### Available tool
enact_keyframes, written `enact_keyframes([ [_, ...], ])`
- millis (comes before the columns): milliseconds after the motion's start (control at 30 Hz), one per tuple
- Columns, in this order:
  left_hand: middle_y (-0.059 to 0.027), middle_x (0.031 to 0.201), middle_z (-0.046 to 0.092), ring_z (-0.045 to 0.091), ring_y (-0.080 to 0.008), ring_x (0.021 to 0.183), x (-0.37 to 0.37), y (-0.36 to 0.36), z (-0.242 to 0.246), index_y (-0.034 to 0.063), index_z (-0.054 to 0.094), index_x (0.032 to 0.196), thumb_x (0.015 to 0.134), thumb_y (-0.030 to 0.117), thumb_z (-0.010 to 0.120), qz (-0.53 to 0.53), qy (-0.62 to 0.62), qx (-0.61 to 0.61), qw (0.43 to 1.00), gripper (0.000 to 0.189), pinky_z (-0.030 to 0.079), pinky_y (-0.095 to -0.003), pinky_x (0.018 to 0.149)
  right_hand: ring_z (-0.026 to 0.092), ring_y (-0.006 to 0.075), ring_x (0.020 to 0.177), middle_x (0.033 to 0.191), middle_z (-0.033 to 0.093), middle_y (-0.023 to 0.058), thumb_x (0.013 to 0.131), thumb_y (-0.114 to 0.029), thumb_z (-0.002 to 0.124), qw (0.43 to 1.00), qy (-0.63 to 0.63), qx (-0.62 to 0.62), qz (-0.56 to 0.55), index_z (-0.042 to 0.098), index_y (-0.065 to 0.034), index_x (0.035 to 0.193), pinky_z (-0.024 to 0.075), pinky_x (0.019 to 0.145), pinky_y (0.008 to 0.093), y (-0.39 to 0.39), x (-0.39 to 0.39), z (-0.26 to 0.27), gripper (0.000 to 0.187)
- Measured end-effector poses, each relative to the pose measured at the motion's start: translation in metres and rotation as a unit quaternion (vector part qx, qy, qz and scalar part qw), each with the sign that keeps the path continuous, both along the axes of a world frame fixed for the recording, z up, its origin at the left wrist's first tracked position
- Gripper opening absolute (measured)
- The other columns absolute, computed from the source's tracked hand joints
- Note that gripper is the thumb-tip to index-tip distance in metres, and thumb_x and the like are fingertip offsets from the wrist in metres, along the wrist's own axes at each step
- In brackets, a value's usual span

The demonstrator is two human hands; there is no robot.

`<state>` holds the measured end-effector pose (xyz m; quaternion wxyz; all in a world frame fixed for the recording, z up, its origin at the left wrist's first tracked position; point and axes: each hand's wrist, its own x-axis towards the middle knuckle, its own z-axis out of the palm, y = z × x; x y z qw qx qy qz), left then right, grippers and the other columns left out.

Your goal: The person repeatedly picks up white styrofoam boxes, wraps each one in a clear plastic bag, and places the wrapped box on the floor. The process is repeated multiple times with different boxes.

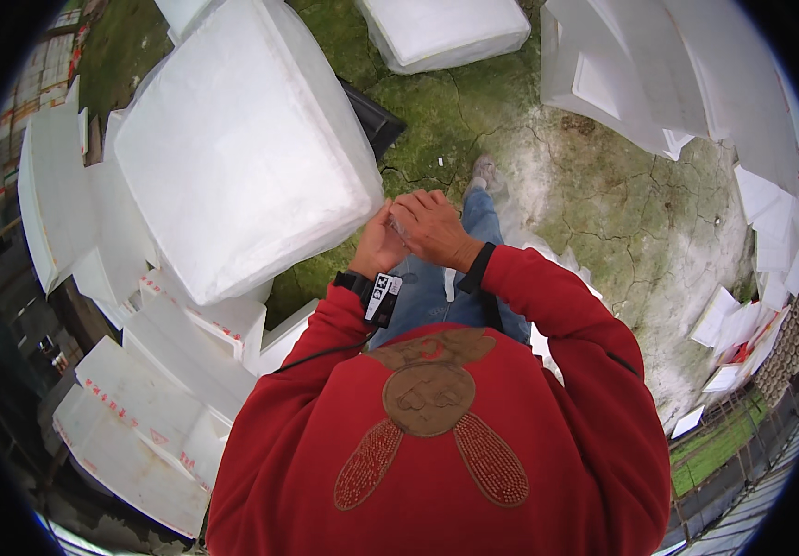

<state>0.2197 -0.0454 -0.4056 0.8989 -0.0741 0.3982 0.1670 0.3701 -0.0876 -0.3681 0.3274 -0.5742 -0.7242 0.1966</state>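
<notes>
My left hand point(377, 244) and my right hand point(434, 224) meet at the near right corner of a big white block-shaped package point(246, 153), which looks like foam boxes wrapped in clear plastic. A small bit of clear plastic film point(398, 226) shows between my hands, pinched in the fingers. My left palm is turned partly up, and the fingers of my right hand curl over it. Their fingertips are partly hidden. A black device with a printed label point(380, 300) is strapped at my left wrist.
White foam boxes point(184, 354) with red print are heaped at the left. Another wrapped package point(448, 31) lies ahead, and large wrapped stacks point(635, 69) stand at the right. A black plastic object point(371, 121) juts from behind the package. Mossy, cracked concrete point(608, 215) lies underfoot.
</notes>
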Motion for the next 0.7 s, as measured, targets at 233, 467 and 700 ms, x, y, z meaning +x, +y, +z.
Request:
enact_keyframes([
  [233,-0.0107,0.125,0.05,0.046,-0.0245,0.116,-0.024,-0.007,-0.001,0.0091,0.046,0.123,0.092,0.028,0.041,-0.009,0.001,0.083,0.997,0.036,0.034,-0.0399,0.099,0.056,0.0231,0.064,0.086,0.061,0.0093,0.083,-0.017,0.049,0.613,0.624,-0.455,-0.165,0.056,-0.0034,0.094,0.0452,0.058,0.036,0.007,-0.017,-0.06,0.019],
  [467,-0.0089,0.133,0.044,0.046,-0.0239,0.118,-0.022,0.003,-0.016,0.0081,0.046,0.123,0.092,0.034,0.046,-0.074,-0.004,0.222,0.972,0.041,0.035,-0.0427,0.099,0.06,0.0199,0.069,0.085,0.06,0.0053,0.085,-0.019,0.05,0.526,0.582,-0.597,-0.167,0.056,-0.0085,0.102,0.0483,0.057,0.0339,0.0,-0.021,-0.04,0.02],
  [700,-0.0005,0.115,0.054,0.049,-0.0176,0.107,-0.027,-0.002,0.001,0.016,0.055,0.11,0.092,0.035,0.045,-0.062,0.072,0.058,0.994,0.027,0.037,-0.0416,0.09,0.059,0.0257,0.079,0.086,0.053,0.0062,0.07,-0.008,0.061,0.995,0.086,-0.055,0.005,0.054,-0.0147,0.1,0.0494,0.064,0.0345,0.004,0.013,-0.022,0.032],
])
